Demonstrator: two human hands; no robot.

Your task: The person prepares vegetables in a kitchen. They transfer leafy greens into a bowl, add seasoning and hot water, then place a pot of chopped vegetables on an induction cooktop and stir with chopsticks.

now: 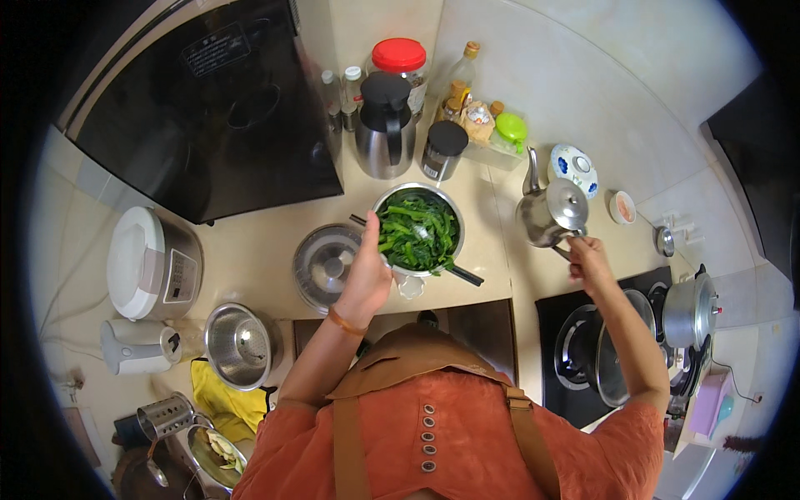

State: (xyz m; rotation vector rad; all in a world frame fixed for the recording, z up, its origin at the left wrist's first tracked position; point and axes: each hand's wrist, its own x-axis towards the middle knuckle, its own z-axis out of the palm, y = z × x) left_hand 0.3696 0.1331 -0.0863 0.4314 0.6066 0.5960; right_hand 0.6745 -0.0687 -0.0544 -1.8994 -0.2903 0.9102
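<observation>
At the left rim of a stainless steel bowl (461,234) is my left hand (369,278), its thumb lying along the edge and its fingers mostly hidden. Cooked leafy greens (417,228) fill the bowl. Black chopsticks (465,275) stick out on both sides of it; how they pass the bowl is hidden. Over the counter to the right, my right hand (589,265) grips the handle of a long-spouted steel pot (542,215) with its lid on. A glass lid (322,265) lies left of the bowl, partly behind my left wrist.
Behind the bowl stand a steel thermal jug (384,147) and a black-lidded jar (445,150). A lidded floral dish (572,165) and small bowl (622,207) sit beyond the pot. The gas stove (550,350) is at right; a rice cooker (153,265) and steel colander (240,344) are left.
</observation>
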